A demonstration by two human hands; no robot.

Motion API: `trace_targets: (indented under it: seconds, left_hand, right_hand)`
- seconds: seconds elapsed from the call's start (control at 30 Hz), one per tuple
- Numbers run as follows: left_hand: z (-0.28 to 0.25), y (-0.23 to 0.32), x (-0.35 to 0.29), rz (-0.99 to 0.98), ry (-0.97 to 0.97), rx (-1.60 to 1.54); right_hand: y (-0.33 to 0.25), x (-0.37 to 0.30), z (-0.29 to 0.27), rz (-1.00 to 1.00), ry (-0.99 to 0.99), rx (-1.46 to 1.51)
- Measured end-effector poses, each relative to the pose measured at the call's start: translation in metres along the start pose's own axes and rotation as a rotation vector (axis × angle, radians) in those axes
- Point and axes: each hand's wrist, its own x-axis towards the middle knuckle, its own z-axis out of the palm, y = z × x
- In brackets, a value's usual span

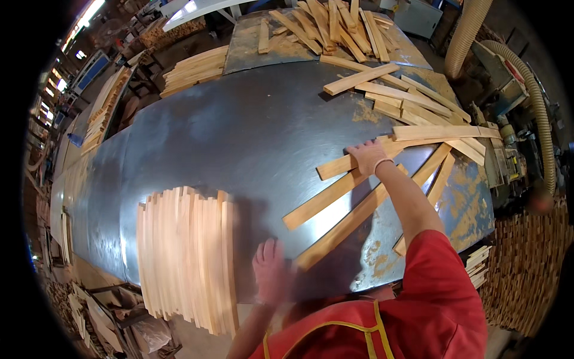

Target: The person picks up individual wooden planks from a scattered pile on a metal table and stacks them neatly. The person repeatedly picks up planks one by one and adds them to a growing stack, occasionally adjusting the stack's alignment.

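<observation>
A shiny dark table (239, 131) held wooden strips (188, 257), side by side, at eight o'clock. Loose boards (442, 133) lay from one to five, sawdust (472, 200) near three.

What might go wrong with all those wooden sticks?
The neat row of sticks pokes past the near edge of the table, so a bump from the left hand beside it might knock some off. The right hand is on a loose stick among overlapping sticks; pulling it could make others slide.
</observation>
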Motion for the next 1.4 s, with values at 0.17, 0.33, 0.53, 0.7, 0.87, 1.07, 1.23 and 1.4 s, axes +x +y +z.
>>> trace_targets:
  seconds: [0.17, 0.33, 0.53, 0.7, 0.87, 1.07, 1.23, 1.4]
  left_hand:
    - [0.040, 0.028, 0.098, 0.152, 0.012, 0.057]
    - [0.044, 0.059, 0.126, 0.145, -0.251, 0.137]
    - [0.029, 0.063, 0.139, 0.010, -0.545, 0.259]
    - [0.007, 0.029, 0.091, -0.227, -0.580, 0.204]
    - [0.037, -0.060, -0.044, -0.548, -0.349, -0.588]
    - [0.008, -0.075, -0.121, -0.786, -0.021, -1.331]
    - [-0.023, -0.093, -0.140, -0.407, 0.066, 0.009]
    - [-0.015, -0.119, -0.135, -0.380, 0.045, 0.408]
  right_hand:
    - [-0.043, -0.027, 0.023, -0.488, 0.171, 0.224]
    - [0.066, -0.023, -0.025, -0.099, 0.099, 0.161]
    - [0.160, -0.016, -0.003, 0.079, -0.257, -0.046]
    - [0.078, -0.041, -0.045, 0.160, -0.153, 0.573]
    - [-0.030, -0.066, -0.002, 0.363, -0.205, 1.843]
    - [-0.254, -0.083, 0.046, 0.277, -0.459, 1.583]
    - [-0.384, -0.101, 0.029, -0.002, -0.807, 1.479]
    - [-0.304, -0.075, 0.039, -0.308, -0.531, 1.500]
